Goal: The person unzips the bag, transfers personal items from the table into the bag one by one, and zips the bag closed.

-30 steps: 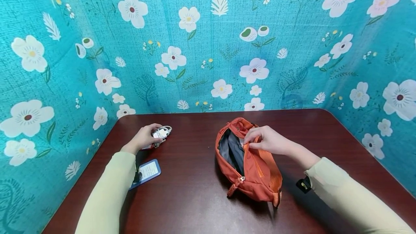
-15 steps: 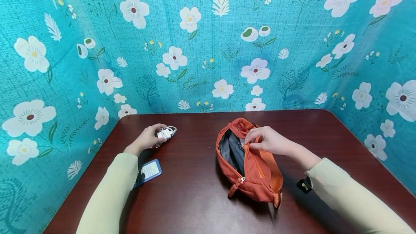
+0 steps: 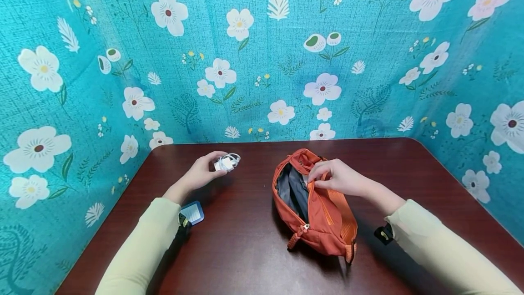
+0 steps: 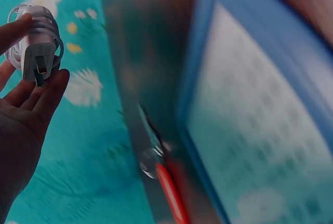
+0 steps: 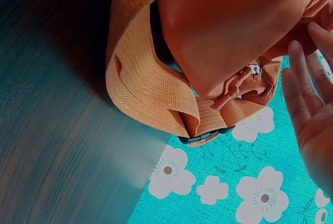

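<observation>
My left hand [image 3: 199,175] holds a white charger plug [image 3: 224,163] with its cable wound around it, over the back left of the table. In the left wrist view the charger [image 4: 39,52] sits between thumb and fingers, its metal prongs showing. My right hand [image 3: 339,178] pinches the edge of an orange-red waist bag [image 3: 327,229] whose zip is undone, so the grey lining [image 3: 295,190] shows. From the right wrist view the bag's broad orange strap [image 5: 151,88] hangs in a loop, and the right fingers [image 5: 297,60] reach up at its rim.
A blue-edged card with a white printed face [image 3: 193,213] lies on the dark red table [image 3: 241,249], partly behind the left wrist. Beside it in the left wrist view is a red-handled tool [image 4: 169,190] with a narrow pointed end. A flowered turquoise cloth [image 3: 262,72] rises behind the table.
My left hand has moved to the right with the charger, away from where the red-handled tool lies. The right hand and bag stay as they were.
</observation>
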`<state>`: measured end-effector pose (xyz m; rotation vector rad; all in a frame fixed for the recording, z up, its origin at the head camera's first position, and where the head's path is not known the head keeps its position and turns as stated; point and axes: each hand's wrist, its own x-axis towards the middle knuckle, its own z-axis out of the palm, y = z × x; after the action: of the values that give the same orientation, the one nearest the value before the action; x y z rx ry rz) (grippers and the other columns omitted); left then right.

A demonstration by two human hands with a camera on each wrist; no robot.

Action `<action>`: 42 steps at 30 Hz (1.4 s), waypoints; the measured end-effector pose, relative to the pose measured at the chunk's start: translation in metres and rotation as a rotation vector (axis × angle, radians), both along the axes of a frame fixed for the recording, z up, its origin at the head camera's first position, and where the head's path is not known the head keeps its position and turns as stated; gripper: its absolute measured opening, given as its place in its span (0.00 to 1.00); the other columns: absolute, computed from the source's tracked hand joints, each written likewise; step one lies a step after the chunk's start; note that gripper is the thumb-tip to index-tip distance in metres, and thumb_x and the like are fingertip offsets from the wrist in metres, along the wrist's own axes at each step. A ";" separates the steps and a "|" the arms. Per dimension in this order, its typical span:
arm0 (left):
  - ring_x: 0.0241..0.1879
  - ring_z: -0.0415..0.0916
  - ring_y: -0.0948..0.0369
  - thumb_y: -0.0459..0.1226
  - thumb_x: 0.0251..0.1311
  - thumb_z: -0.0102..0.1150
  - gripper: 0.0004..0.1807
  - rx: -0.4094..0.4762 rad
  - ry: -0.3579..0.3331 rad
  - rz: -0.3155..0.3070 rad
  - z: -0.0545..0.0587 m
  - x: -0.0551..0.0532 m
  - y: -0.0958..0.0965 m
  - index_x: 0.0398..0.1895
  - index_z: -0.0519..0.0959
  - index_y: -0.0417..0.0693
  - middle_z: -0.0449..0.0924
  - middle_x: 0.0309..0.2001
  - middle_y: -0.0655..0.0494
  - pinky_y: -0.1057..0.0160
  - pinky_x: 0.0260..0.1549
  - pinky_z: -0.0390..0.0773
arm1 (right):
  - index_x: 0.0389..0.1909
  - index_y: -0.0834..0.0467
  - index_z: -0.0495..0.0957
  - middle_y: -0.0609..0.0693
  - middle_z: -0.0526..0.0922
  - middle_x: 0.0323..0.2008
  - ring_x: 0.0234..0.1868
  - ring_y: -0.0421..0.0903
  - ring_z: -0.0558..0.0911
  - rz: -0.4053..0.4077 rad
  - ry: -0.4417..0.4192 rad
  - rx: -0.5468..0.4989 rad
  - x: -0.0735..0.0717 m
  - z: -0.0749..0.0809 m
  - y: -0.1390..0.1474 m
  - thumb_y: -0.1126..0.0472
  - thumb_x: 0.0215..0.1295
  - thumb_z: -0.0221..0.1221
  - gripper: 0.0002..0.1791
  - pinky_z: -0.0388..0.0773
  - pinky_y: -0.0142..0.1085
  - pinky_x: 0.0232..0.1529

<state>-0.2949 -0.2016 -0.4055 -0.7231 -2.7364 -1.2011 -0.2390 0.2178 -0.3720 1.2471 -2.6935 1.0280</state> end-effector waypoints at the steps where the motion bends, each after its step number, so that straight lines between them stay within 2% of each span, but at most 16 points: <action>1: 0.43 0.73 0.52 0.35 0.58 0.68 0.28 0.008 0.006 -0.016 0.003 0.002 0.004 0.62 0.72 0.49 0.78 0.51 0.47 0.49 0.44 0.74 | 0.37 0.52 0.87 0.43 0.84 0.39 0.40 0.41 0.80 0.001 0.000 0.000 0.000 0.000 0.000 0.68 0.60 0.66 0.08 0.80 0.38 0.34; 7: 0.44 0.74 0.54 0.32 0.56 0.69 0.29 0.098 0.013 -0.149 0.024 0.016 0.031 0.62 0.73 0.48 0.77 0.51 0.49 0.44 0.47 0.74 | 0.37 0.53 0.87 0.43 0.84 0.39 0.41 0.41 0.80 0.005 0.006 0.000 0.001 0.001 0.000 0.68 0.60 0.65 0.08 0.80 0.39 0.35; 10: 0.44 0.76 0.53 0.31 0.55 0.69 0.30 0.132 0.002 -0.211 0.034 0.023 0.043 0.62 0.72 0.45 0.77 0.51 0.47 0.47 0.46 0.77 | 0.37 0.53 0.86 0.43 0.84 0.39 0.41 0.41 0.80 0.007 0.005 -0.002 0.001 0.001 0.000 0.68 0.61 0.65 0.08 0.80 0.39 0.34; 11: 0.44 0.76 0.53 0.30 0.55 0.69 0.30 0.130 0.001 -0.224 0.041 0.028 0.048 0.62 0.72 0.43 0.77 0.50 0.46 0.49 0.45 0.77 | 0.37 0.53 0.86 0.43 0.84 0.40 0.41 0.41 0.80 0.008 0.004 -0.002 0.001 0.001 0.000 0.69 0.61 0.65 0.08 0.80 0.39 0.34; 17: 0.41 0.79 0.56 0.31 0.52 0.72 0.30 0.132 0.007 -0.299 0.053 0.032 0.070 0.59 0.73 0.41 0.79 0.45 0.50 0.50 0.42 0.80 | 0.37 0.52 0.87 0.44 0.84 0.39 0.41 0.41 0.80 0.014 0.020 -0.006 0.000 0.001 0.000 0.69 0.60 0.65 0.09 0.80 0.38 0.34; 18: 0.41 0.79 0.57 0.32 0.51 0.73 0.30 0.135 0.005 -0.312 0.051 0.030 0.072 0.59 0.73 0.43 0.79 0.45 0.52 0.50 0.42 0.80 | 0.37 0.52 0.87 0.44 0.84 0.39 0.41 0.41 0.80 0.014 0.025 -0.005 0.000 0.001 0.000 0.69 0.60 0.66 0.09 0.80 0.38 0.34; 23: 0.41 0.79 0.59 0.32 0.51 0.73 0.29 0.130 -0.020 -0.376 0.057 0.033 0.092 0.57 0.74 0.46 0.79 0.45 0.54 0.54 0.41 0.81 | 0.37 0.53 0.87 0.43 0.84 0.39 0.40 0.41 0.80 0.016 0.020 -0.005 -0.001 0.000 0.000 0.69 0.60 0.65 0.08 0.80 0.36 0.35; 29: 0.42 0.79 0.60 0.30 0.52 0.71 0.29 0.113 -0.024 -0.440 0.058 0.031 0.112 0.59 0.75 0.46 0.79 0.47 0.55 0.59 0.42 0.80 | 0.37 0.53 0.87 0.43 0.83 0.38 0.41 0.42 0.80 0.010 -0.001 -0.010 -0.001 0.000 -0.001 0.69 0.60 0.65 0.08 0.80 0.37 0.37; 35: 0.43 0.78 0.60 0.28 0.52 0.71 0.29 0.087 -0.074 -0.478 0.051 0.029 0.123 0.60 0.74 0.42 0.78 0.50 0.54 0.55 0.45 0.79 | 0.37 0.55 0.86 0.45 0.84 0.39 0.41 0.44 0.80 0.018 -0.008 -0.022 0.000 0.000 0.000 0.69 0.61 0.65 0.07 0.80 0.38 0.38; 42: 0.42 0.77 0.60 0.30 0.52 0.71 0.29 0.006 -0.083 -0.514 0.041 0.026 0.132 0.60 0.76 0.44 0.78 0.50 0.54 0.64 0.41 0.80 | 0.38 0.54 0.86 0.43 0.84 0.39 0.42 0.42 0.80 0.037 0.011 -0.041 0.002 0.003 -0.001 0.70 0.60 0.65 0.10 0.80 0.43 0.41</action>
<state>-0.2687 -0.0700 -0.3645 -1.4699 -2.6923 -1.3401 -0.2374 0.2171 -0.3691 1.2963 -2.6372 1.0711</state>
